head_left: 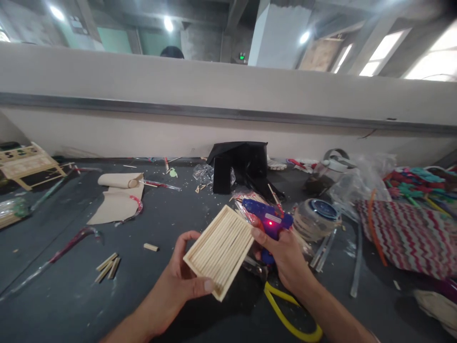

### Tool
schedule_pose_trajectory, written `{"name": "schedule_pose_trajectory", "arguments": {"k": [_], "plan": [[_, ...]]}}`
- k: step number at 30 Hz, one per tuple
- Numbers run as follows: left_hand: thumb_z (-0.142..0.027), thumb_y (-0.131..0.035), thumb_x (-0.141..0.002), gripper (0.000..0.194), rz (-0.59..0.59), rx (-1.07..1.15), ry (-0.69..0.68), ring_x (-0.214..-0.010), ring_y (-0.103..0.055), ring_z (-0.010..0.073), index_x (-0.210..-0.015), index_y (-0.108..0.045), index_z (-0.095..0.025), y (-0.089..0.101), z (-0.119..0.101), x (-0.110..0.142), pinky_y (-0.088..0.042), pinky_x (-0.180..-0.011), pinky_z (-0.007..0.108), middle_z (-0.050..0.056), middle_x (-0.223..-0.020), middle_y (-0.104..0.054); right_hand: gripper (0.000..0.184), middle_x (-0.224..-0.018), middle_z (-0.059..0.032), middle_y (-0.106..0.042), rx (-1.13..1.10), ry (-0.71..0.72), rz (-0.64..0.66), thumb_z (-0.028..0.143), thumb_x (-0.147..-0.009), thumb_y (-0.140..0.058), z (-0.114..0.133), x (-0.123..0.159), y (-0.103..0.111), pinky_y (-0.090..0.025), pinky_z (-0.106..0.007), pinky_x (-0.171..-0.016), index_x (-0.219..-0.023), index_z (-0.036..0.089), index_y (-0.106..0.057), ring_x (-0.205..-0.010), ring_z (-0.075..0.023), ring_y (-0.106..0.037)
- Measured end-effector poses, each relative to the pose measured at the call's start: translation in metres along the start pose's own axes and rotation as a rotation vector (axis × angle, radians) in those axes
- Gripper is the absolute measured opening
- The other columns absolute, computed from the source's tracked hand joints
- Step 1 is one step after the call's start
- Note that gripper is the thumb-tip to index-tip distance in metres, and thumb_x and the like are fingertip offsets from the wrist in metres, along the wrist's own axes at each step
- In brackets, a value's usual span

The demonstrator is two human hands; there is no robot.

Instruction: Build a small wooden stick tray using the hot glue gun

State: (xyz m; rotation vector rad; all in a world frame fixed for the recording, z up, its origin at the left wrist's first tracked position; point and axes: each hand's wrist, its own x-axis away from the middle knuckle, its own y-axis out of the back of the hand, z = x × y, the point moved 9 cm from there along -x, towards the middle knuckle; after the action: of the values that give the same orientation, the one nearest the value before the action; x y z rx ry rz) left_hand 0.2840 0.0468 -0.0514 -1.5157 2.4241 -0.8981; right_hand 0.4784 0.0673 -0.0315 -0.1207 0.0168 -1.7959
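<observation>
A shallow rectangular tray (221,250), made of pale wooden sticks laid side by side with a raised rim, is tilted in front of me. My left hand (185,274) grips its lower left side, thumb over the near corner. My right hand (285,257) is closed around a blue glue gun (267,216) with a lit red lamp; its thumb reaches to the tray's right edge. The gun's nozzle points left behind the tray's far corner. Scissors with a yellow handle (293,328) lie beneath my right hand. Some right fingers are hidden.
Short stick pieces (108,267) and a cloth roll (119,197) lie left. A black stand (239,164) is behind. Right are a clear jar (316,219), glue sticks (357,262) and a zigzag knitted cloth (403,238). A small wooden bench (30,164) stands far left.
</observation>
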Motion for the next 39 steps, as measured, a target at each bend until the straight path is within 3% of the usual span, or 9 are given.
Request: {"name": "schedule_pose_trajectory", "arguments": {"k": [5, 9, 14, 18, 22, 26, 30, 34, 39], "plan": [[-0.045, -0.078, -0.063, 0.059, 0.261, 0.148, 0.061, -0.093, -0.062, 0.0212, -0.111, -0.048, -0.028, -0.024, 0.003, 0.008, -0.045, -0.078, 0.030, 0.003, -0.105, -0.063, 0.027, -0.059, 0.0056, -0.056, -0.185, -0.022, 0.057, 0.036, -0.071, -0.075, -0.006, 0.001, -0.006, -0.041, -0.020, -0.041, -0.084, 0.019, -0.060, -0.044, -0.0084, -0.048], [-0.077, -0.042, -0.071, 0.075, 0.440, 0.278, 0.285, -0.097, -0.062, 0.0277, -0.121, -0.053, -0.022, -0.035, 0.020, 0.019, -0.047, -0.078, 0.036, 0.011, -0.110, -0.064, 0.030, -0.067, 0.0030, -0.063, -0.227, -0.135, 0.226, 0.036, -0.067, -0.078, -0.011, 0.011, -0.024, -0.044, -0.022, -0.046, -0.085, 0.020, -0.060, -0.048, -0.0093, -0.051], [-0.085, -0.017, -0.070, 0.094, 0.551, 0.264, 0.520, -0.107, -0.058, 0.0308, -0.131, -0.049, -0.020, -0.043, 0.039, 0.033, -0.038, -0.095, 0.044, 0.013, -0.116, -0.064, 0.033, -0.074, -0.0007, -0.067, -0.186, -0.237, 0.419, 0.037, -0.063, -0.081, -0.020, 0.029, -0.052, -0.045, -0.022, -0.051, -0.081, 0.017, -0.062, -0.056, -0.0102, -0.055], [-0.079, -0.018, -0.076, 0.086, 0.521, 0.295, 0.583, -0.104, -0.060, 0.0290, -0.131, -0.051, -0.022, -0.042, 0.040, 0.035, -0.039, -0.094, 0.042, 0.012, -0.114, -0.065, 0.031, -0.070, 0.0007, -0.066, -0.102, -0.187, 0.376, 0.039, -0.065, -0.079, -0.019, 0.029, -0.052, -0.046, -0.022, -0.052, -0.081, 0.018, -0.065, -0.056, -0.0106, -0.055], [-0.059, -0.032, -0.086, 0.063, 0.531, 0.377, 0.572, -0.098, -0.063, 0.0236, -0.116, -0.062, -0.012, -0.041, 0.037, 0.035, -0.042, -0.091, 0.034, 0.012, -0.105, -0.068, 0.025, -0.079, -0.0024, -0.068, 0.005, -0.024, 0.362, 0.041, -0.075, -0.071, -0.009, 0.025, -0.049, -0.048, -0.025, -0.060, -0.085, 0.018, -0.069, -0.064, -0.0126, -0.059], [-0.032, -0.038, -0.086, 0.043, 0.467, 0.467, 0.443, -0.095, -0.064, 0.0250, -0.118, -0.059, -0.013, -0.036, 0.027, 0.024, -0.047, -0.083, 0.038, 0.012, -0.100, -0.069, 0.028, -0.079, -0.0034, -0.066, 0.155, 0.194, 0.208, 0.044, -0.084, -0.060, 0.009, 0.014, -0.029, -0.042, -0.022, -0.048, -0.089, 0.018, -0.068, -0.053, -0.0095, -0.051], [-0.026, -0.037, -0.086, 0.040, 0.324, 0.547, 0.253, -0.097, -0.063, 0.0304, -0.121, -0.055, -0.018, -0.023, 0.011, 0.008, -0.047, -0.082, 0.050, 0.012, -0.105, -0.066, 0.028, -0.087, -0.0051, -0.067, 0.254, 0.335, 0.102, 0.045, -0.087, -0.055, 0.028, 0.012, -0.006, -0.045, -0.025, -0.054, -0.089, 0.019, -0.065, -0.058, -0.0117, -0.053], [-0.025, -0.041, -0.086, 0.032, 0.174, 0.552, 0.155, -0.092, -0.064, 0.0304, -0.112, -0.057, -0.016, -0.006, 0.005, -0.002, -0.049, -0.081, 0.054, 0.011, -0.102, -0.065, 0.029, -0.085, -0.0051, -0.068, 0.437, 0.472, 0.165, 0.046, -0.088, -0.053, 0.042, 0.022, -0.005, -0.047, -0.026, -0.059, -0.092, 0.020, -0.064, -0.066, -0.0158, -0.058], [-0.015, -0.045, -0.080, 0.041, 0.067, 0.523, 0.098, -0.094, -0.062, 0.0254, -0.121, -0.051, -0.022, 0.005, 0.002, -0.002, -0.051, -0.081, 0.044, 0.008, -0.103, -0.064, 0.039, -0.087, -0.0064, -0.063, 0.639, 0.668, 0.349, 0.055, -0.088, -0.047, 0.052, 0.043, -0.029, -0.048, -0.030, -0.068, -0.101, 0.020, -0.058, -0.078, -0.0202, -0.059]]}}
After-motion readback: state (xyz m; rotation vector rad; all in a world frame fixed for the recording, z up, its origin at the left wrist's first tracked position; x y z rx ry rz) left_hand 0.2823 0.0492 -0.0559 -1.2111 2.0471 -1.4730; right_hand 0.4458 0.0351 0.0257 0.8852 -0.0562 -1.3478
